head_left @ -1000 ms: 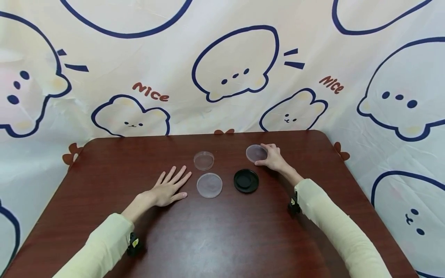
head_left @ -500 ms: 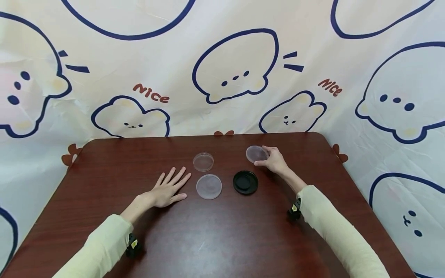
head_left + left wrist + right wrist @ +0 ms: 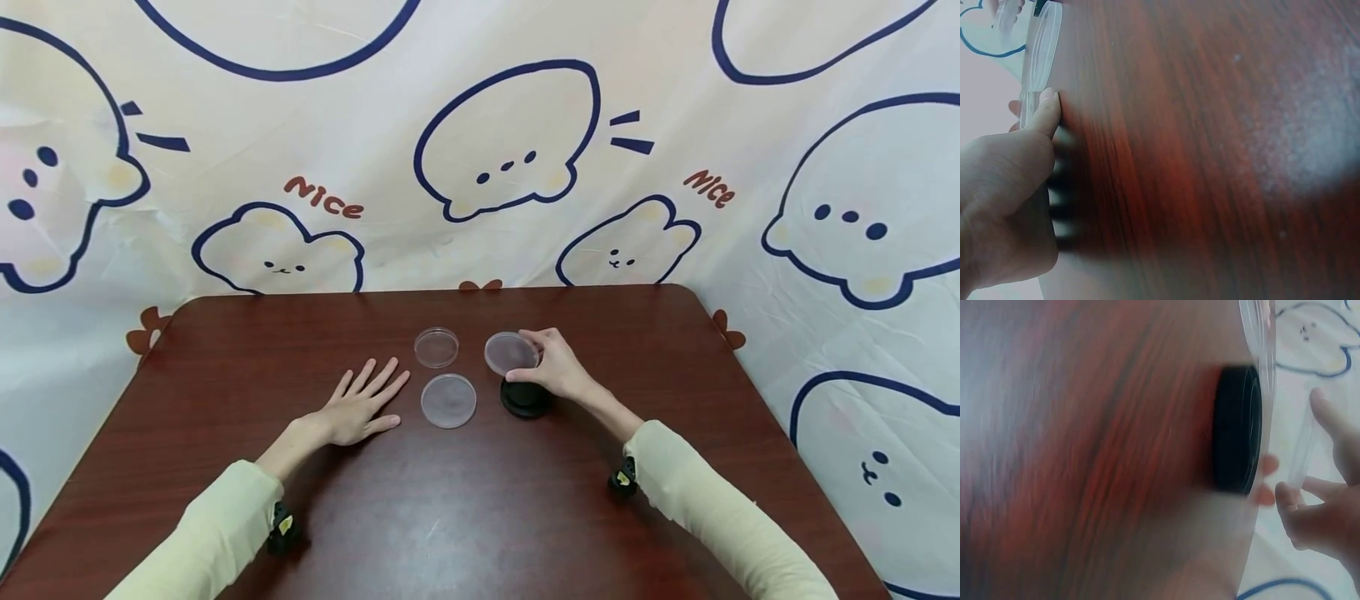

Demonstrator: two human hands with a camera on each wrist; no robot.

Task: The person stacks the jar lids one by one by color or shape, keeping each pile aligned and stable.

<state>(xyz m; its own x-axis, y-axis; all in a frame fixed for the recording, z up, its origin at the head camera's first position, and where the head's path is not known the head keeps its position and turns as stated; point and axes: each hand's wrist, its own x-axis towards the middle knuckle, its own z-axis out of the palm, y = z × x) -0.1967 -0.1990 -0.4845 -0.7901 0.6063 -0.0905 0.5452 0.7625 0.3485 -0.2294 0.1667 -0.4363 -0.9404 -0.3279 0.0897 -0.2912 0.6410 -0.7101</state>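
Observation:
My right hand (image 3: 557,367) pinches a clear round petri dish (image 3: 510,353) by its right side, thumb in front and fingers behind. In the right wrist view this petri dish shows edge-on, raised off the table, beyond a black round base (image 3: 1235,431). The thumb overlaps the back of that base in the head view. Flat on the table, fingers spread, rests my left hand (image 3: 356,412), holding nothing. Just right of its fingers lies a frosted-looking clear dish (image 3: 448,401); a more transparent dish (image 3: 437,347) lies behind that one.
The dark brown wooden table (image 3: 450,517) has rounded far corners. A pale cloth (image 3: 510,242) printed with blue cartoon outlines hangs behind it and along both sides. Each wrist carries a small black camera (image 3: 622,477).
My right hand has carried the petri dish leftward from the table's back right to just behind the black base. My left hand stays in place.

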